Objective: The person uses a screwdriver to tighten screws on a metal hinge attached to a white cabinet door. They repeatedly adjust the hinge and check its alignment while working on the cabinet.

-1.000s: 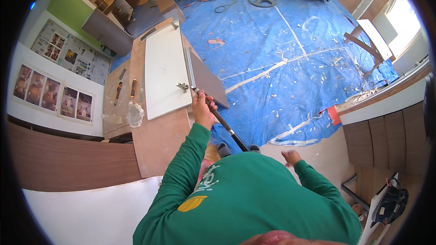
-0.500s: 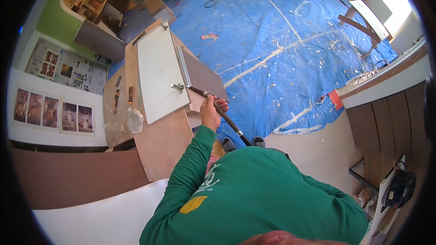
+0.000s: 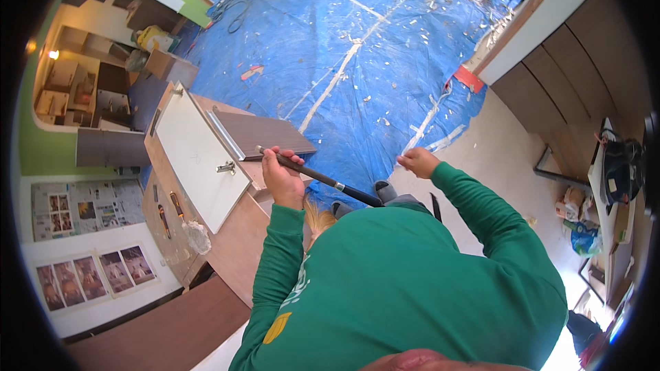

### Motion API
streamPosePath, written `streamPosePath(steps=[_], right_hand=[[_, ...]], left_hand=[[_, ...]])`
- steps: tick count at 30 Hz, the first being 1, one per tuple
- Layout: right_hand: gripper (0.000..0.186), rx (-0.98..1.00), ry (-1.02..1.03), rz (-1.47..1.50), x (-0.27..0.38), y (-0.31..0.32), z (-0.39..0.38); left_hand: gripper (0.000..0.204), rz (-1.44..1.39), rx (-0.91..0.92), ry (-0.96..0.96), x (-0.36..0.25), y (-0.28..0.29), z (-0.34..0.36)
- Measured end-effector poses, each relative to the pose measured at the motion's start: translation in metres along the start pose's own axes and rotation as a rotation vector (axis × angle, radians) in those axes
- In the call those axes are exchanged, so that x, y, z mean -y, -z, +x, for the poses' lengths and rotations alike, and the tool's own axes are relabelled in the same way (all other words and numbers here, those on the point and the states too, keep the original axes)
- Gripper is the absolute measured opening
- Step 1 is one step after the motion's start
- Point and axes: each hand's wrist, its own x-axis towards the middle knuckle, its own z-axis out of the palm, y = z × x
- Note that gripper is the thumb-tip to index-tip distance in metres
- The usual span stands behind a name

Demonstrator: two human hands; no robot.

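My left hand (image 3: pixel 282 182) is closed round a dark rod (image 3: pixel 315 175) with a metal band and a pale tip. The rod slants down to the right, toward my feet; its exact kind is unclear. Beside this hand, a white cabinet door (image 3: pixel 196 158) with metal hinges (image 3: pixel 225 167) lies on a plywood work surface (image 3: pixel 230 244). A brown panel (image 3: pixel 265 132) with a light edge strip rests just past the hand. My right hand (image 3: pixel 419 163) is raised apart on the right, fingers curled together; I cannot make out anything in them.
Two slim hand tools with orange and black handles, one a dark-shafted tool (image 3: pixel 163 221), lie near a crumpled clear bag (image 3: pixel 198 237). Blue sheeting (image 3: pixel 385 96) with tape and scraps covers the floor. Brown panels (image 3: pixel 570 75) stand at right, and straw-coloured bristles (image 3: pixel 318 216) show by my left sleeve.
My right hand has come into view, raised on the right. My left hand still holds the rod and appears further left as the view has swung to the right.
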Motion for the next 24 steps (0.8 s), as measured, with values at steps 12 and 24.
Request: streamPosePath(steps=[12,24], right_hand=[[0.038,0.192,0.032,0.877,0.14,-0.019,0.041],[0.038,0.455,-0.134,1.022,0.207,-0.003,0.036]], left_hand=[[0.029,-0.051,0.054,0.004,-0.016,-0.023,-0.013],[0.037,0.123,0.057,-0.018,-0.013,-0.038,-0.021]])
